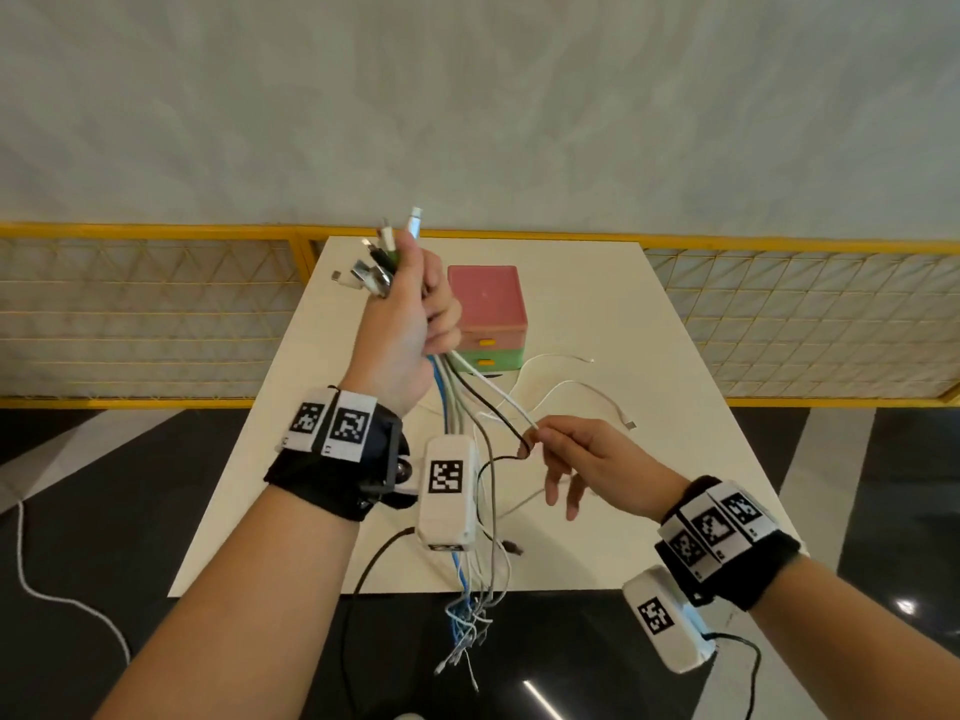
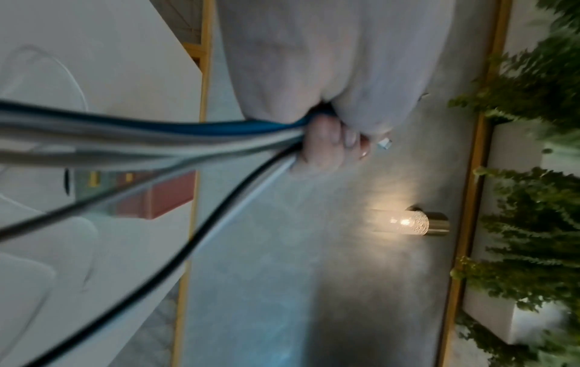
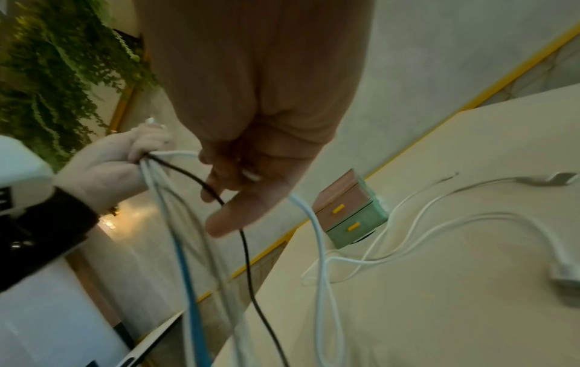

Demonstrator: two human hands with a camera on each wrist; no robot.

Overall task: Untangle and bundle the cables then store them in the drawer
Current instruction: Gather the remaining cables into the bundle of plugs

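Cream table (image 1: pixel 649 324) w/ drawer box (image 1: pixel 488 317); yellow railing (image 1: pixel 156 232) behind.

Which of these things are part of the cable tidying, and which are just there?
Part of the job:
- mixed bundle of blue, white and black cables, gripped by left hand
- thin white cable, pinched by right hand
- loose white cables on table
- pink-and-green plastic drawer box

Just there:
- yellow mesh railing
- lit wall lamp

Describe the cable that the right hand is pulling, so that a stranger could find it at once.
Start at the white table and the raised left hand, which grips a bundle of cables. From that fist one white cable runs down to the right hand, whose fingers pinch it. The other cables hang straight down, and none of them is pinched.
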